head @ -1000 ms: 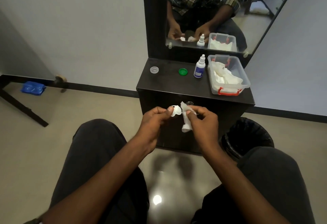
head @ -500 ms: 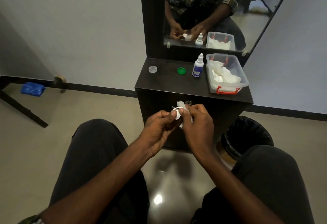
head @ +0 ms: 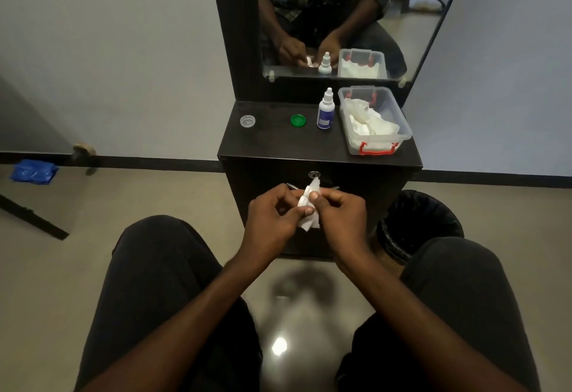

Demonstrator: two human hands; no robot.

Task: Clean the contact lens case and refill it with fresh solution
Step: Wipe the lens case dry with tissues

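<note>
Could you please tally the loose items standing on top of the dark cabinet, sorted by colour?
Clear: 2, the clear cap and the tissue bin
Green: 1, the green cap
White and blue: 1, the solution bottle
Total: 4

**Non-task items in view**

A black-lined waste bin (head: 421, 224) stands on the floor beside the dark cabinet (head: 318, 144). A mirror (head: 340, 20) rises behind the cabinet top. A blue bag (head: 32, 171) lies against the left wall.
</note>
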